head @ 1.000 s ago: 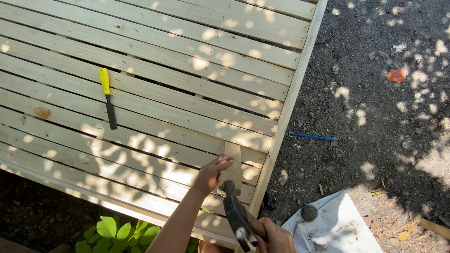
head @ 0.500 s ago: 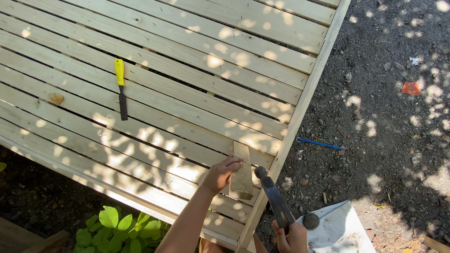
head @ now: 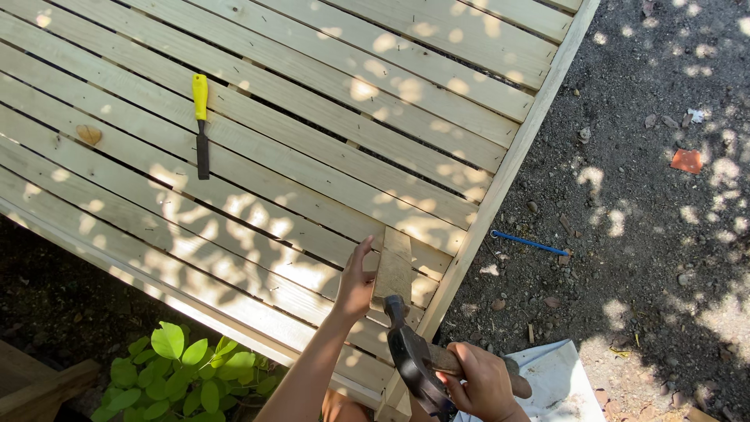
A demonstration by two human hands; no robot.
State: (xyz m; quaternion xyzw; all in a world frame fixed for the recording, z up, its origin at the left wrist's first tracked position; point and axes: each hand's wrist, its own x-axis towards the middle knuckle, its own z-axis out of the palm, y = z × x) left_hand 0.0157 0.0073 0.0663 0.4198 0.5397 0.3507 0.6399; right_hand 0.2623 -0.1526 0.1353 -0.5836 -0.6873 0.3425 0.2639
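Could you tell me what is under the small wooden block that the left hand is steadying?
The small wooden block lies across the slats of the pale slatted wooden panel, steadied by the left hand. Whatever lies beneath the block itself is covered.

Pale raw-wood deck boards (head: 328, 101) look matt and slightly rough, same as the small wood block (head: 394, 266), while the hammer (head: 412, 361) head's dark dull metal.

Yellow-handled chisel (head: 201, 125) lies on slats. Blue pencil (head: 530, 243) and orange shard (head: 687, 161) on dirt. Green plant (head: 183, 370) below deck edge.
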